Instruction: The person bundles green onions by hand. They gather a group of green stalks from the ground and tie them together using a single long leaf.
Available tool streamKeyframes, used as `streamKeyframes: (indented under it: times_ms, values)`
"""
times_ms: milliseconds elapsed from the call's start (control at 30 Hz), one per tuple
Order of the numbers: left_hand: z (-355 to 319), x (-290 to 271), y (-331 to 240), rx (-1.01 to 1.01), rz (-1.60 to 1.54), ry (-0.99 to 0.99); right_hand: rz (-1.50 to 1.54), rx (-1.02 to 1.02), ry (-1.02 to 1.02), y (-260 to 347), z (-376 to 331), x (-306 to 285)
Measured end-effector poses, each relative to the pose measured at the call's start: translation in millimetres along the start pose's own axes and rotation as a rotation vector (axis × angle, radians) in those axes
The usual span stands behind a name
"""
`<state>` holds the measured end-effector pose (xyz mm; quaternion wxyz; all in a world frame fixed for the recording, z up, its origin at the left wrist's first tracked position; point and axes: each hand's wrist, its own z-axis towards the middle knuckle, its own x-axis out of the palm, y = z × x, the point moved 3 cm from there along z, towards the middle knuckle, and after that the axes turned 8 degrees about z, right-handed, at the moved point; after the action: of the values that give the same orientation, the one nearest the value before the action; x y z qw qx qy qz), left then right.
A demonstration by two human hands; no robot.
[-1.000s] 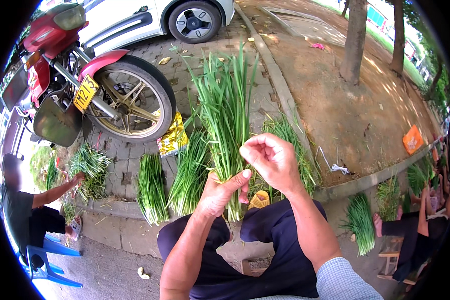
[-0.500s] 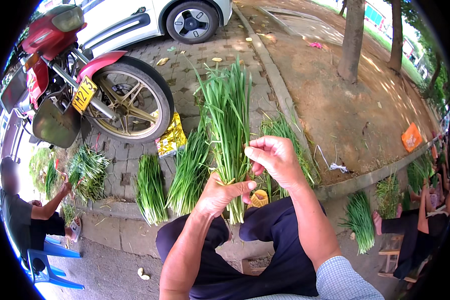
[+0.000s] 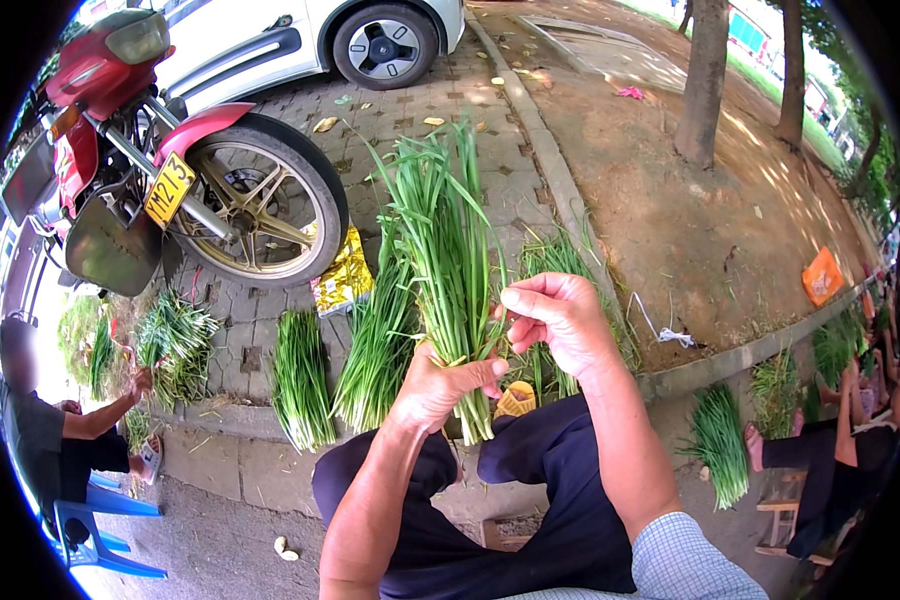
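Yellow plate [image 3: 168, 189] on motorcycle; crumpled yellow wrapper [image 3: 345, 279] beside its wheel

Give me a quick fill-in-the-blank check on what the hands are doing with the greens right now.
1. The left hand grips the bunch of green stalks near its ____ end.
2. The right hand pinches at the bunch's ____ side.
3. The bundles on the paving lie beside the wheel of a ____ motorcycle.
4. The bunch in the hands stands roughly ____.

Missing words: lower; right; red; upright
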<state>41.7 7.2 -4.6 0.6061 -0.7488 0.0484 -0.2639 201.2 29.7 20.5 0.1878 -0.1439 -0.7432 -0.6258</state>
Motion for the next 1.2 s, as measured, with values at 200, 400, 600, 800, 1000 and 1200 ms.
streamKeyframes:
  times_ms: [200,400,600,800,1000,1200]
  values:
    - [-1,1,-3,0.010,-0.058,-0.025,0.028,-0.073,0.004,1,-1,1]
    - [1,0,-1,0.020,-0.008,-0.051,-0.299,-0.268,0.022,5,-5,7]
    - [-1,2,-3,0.029,0.031,-0.075,-0.416,-0.293,0.127,0,-8,6]
    - [0,-2,-2,0.031,0.046,-0.050,-0.477,-0.286,0.322,-3,-6,4]
    - [-3,-1,-6,0.048,0.013,-0.043,-0.445,-0.123,0.310,-7,-8,2]
    - [-3,0,-9,0.072,0.029,-0.008,-0.531,-0.192,0.226,-2,-11,2]
